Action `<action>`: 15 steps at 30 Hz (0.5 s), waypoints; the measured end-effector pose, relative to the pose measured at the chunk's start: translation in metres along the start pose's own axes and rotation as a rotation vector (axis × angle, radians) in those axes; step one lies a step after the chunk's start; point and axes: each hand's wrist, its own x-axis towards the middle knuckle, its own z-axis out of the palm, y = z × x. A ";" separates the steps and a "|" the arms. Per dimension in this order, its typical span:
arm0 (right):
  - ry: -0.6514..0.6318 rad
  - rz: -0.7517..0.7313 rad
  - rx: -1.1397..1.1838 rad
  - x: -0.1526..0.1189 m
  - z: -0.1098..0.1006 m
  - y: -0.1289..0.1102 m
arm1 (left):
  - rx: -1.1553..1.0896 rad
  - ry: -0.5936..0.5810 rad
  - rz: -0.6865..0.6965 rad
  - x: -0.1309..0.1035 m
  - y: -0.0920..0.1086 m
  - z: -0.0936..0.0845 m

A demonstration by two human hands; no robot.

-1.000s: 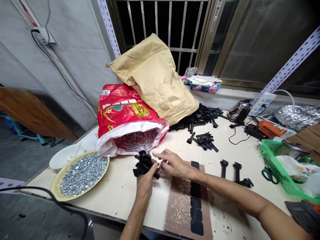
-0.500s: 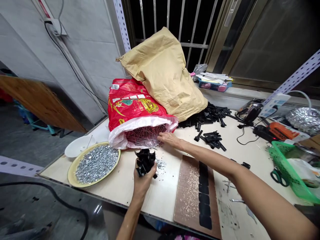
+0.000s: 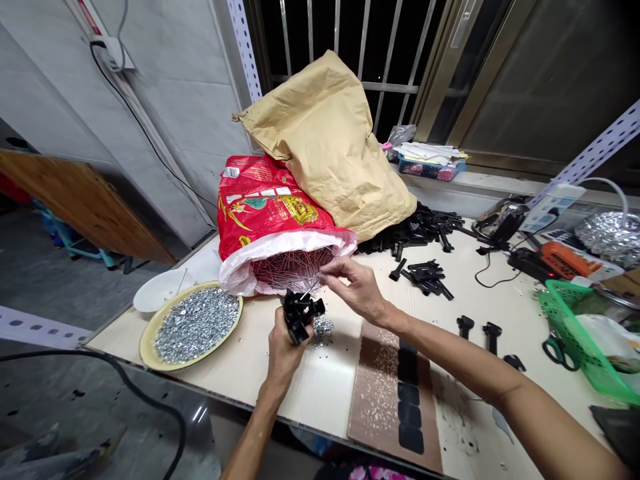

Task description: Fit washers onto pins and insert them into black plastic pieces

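Note:
My left hand (image 3: 285,350) is closed around several black plastic parts (image 3: 299,317), held just above the table in front of the bag. Between the thumb and fingers of my right hand (image 3: 357,288) is a thin metal pin (image 3: 310,288), slanting down to the black parts. Whether its tip is inside one of them I cannot tell. Behind both hands, a red bag (image 3: 270,207) lies with its white mouth open, full of long thin pins (image 3: 293,267). Small metal pieces (image 3: 323,330) lie loose on the table beside my left hand.
To the left stand a yellow dish (image 3: 145,350) of small metal pieces and a white bowl (image 3: 150,293). A brown board (image 3: 373,400) carries a row of black pads (image 3: 410,393). More black parts (image 3: 427,277) lie behind my right arm. Scissors (image 3: 560,353) and a green basket (image 3: 575,353) are far right.
My right hand has drawn back from the bag's mouth with a metal pin and come over to the black parts. My left hand has raised and turned those parts slightly.

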 end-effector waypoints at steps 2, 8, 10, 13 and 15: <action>-0.067 -0.034 -0.033 0.002 0.002 0.003 | -0.019 0.007 0.005 -0.002 0.000 -0.001; -0.278 -0.045 0.001 0.009 0.010 0.007 | -0.097 0.016 -0.046 -0.005 -0.005 -0.007; -0.335 -0.034 0.026 0.012 0.014 0.009 | -0.101 0.024 -0.043 -0.005 -0.005 -0.008; -0.397 -0.025 0.031 0.021 0.020 0.021 | -0.134 0.027 -0.051 -0.005 0.000 -0.010; -0.363 0.012 -0.075 0.031 0.025 0.035 | -0.171 0.044 -0.063 -0.007 0.006 -0.013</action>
